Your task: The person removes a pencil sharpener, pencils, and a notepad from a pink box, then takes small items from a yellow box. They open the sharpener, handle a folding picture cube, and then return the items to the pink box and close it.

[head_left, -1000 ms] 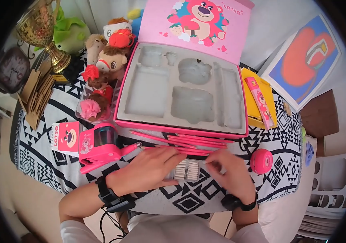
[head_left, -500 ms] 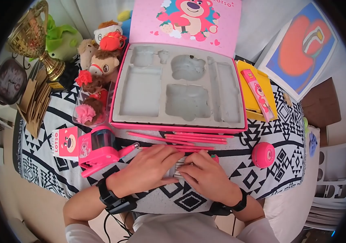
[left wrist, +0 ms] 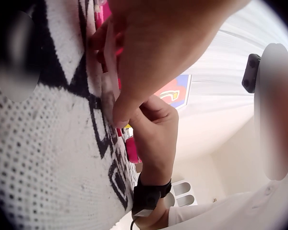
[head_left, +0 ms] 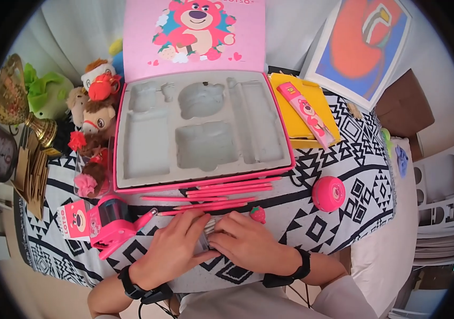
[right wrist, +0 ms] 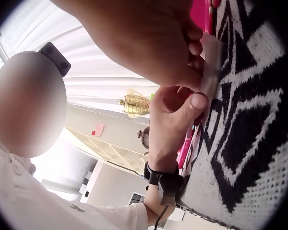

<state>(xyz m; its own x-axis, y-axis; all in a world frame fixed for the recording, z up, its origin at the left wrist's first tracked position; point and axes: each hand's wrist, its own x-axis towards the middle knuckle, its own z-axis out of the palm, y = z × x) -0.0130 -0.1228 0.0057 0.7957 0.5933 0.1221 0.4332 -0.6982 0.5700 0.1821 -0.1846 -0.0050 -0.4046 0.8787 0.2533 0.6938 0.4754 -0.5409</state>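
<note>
Close to the table's front edge, my left hand [head_left: 171, 247] grips a small clear plastic box [right wrist: 211, 62] from its left side, thumb along the near wall. Short white sticks [head_left: 210, 226] show inside the box between the two hands. My right hand [head_left: 248, 239] comes in from the other side with its fingers bent and their tips at the sticks; I cannot tell whether they pinch any. Just beyond the hands lie several pink pencils [head_left: 211, 202], and a strawberry-shaped piece [head_left: 258, 214] rests right of them.
A pink gift box [head_left: 202, 183] with a moulded grey insert stands open behind the pencils. To the left are a pink crank sharpener [head_left: 112, 223], a bear-printed card box [head_left: 75, 219] and plush toys [head_left: 97, 117]. A round pink case [head_left: 329, 194] sits at the right, near a yellow pack [head_left: 285, 133].
My right hand has come in from the right to the clear box, its fingers now at the white sticks. My left hand keeps its hold. The head view has shifted rightward.
</note>
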